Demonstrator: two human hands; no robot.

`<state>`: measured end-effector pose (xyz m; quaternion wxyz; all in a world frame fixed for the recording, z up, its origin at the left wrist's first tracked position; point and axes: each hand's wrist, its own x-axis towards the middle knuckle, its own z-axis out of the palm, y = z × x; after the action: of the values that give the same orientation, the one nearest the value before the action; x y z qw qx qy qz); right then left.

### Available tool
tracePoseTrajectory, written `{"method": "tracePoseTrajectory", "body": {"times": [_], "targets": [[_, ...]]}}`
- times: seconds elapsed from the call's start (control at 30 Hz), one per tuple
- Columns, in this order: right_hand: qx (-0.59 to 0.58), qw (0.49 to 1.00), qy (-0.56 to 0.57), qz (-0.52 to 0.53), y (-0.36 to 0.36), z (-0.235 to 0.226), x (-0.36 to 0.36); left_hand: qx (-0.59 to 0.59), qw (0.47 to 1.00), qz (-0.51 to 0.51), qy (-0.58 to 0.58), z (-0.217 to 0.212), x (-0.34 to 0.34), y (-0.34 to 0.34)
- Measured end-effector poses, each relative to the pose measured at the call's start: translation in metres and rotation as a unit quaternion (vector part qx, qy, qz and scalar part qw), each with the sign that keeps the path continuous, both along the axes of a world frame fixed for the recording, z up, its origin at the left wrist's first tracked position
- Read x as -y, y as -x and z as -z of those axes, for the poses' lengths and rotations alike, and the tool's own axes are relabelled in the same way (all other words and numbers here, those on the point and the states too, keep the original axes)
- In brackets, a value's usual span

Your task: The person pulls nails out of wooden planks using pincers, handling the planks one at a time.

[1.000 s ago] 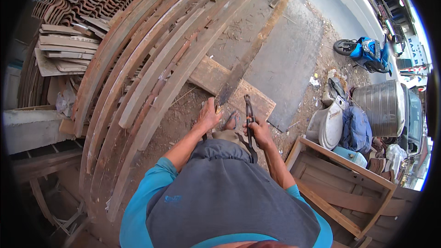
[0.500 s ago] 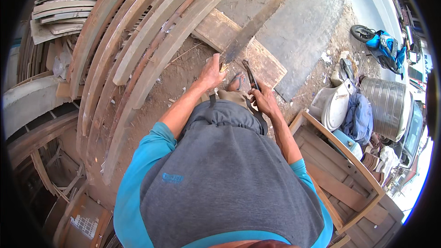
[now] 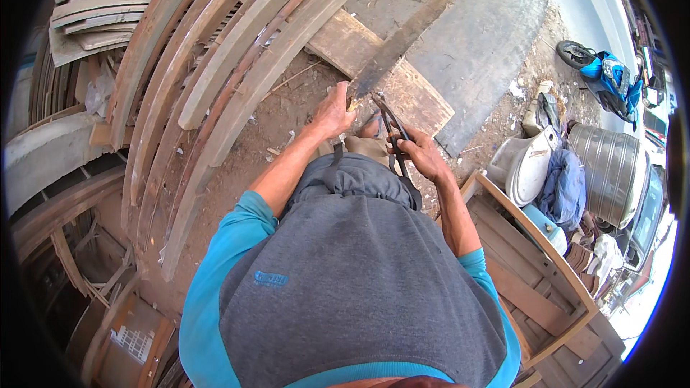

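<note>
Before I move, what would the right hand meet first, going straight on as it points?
Likely the dark near end of the long timber, just ahead of the pincers in that hand; depth there is unclear.

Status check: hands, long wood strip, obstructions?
Left hand gripping long wood strip at near end. Right hand holding dark pincers. Strip crosses over wide board; no obstruction evident between hands.
</note>
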<state>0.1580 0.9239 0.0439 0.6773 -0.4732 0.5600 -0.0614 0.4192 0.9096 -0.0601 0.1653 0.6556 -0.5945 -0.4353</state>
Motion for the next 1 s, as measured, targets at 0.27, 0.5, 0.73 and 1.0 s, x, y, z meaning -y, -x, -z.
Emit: {"method": "tracePoseTrajectory", "body": {"times": [0.27,0.5,0.73,1.0], "targets": [[0.077,0.992,-0.086,0.047,0.005,0.001,0.015,0.0,1.0,0.001,0.003,-0.003,-0.003,0.001],[0.116,0.984,-0.128,0.036,0.01,0.004,0.026,-0.007,1.0,-0.004,0.026,0.003,-0.004,0.0],[0.11,0.982,-0.142,0.052,0.009,0.005,0.03,-0.002,1.0,-0.004,0.014,-0.003,-0.003,0.0],[0.049,0.994,-0.099,0.003,0.014,0.01,0.037,-0.009,1.0,-0.008,-0.014,-0.01,-0.001,-0.002]]}}
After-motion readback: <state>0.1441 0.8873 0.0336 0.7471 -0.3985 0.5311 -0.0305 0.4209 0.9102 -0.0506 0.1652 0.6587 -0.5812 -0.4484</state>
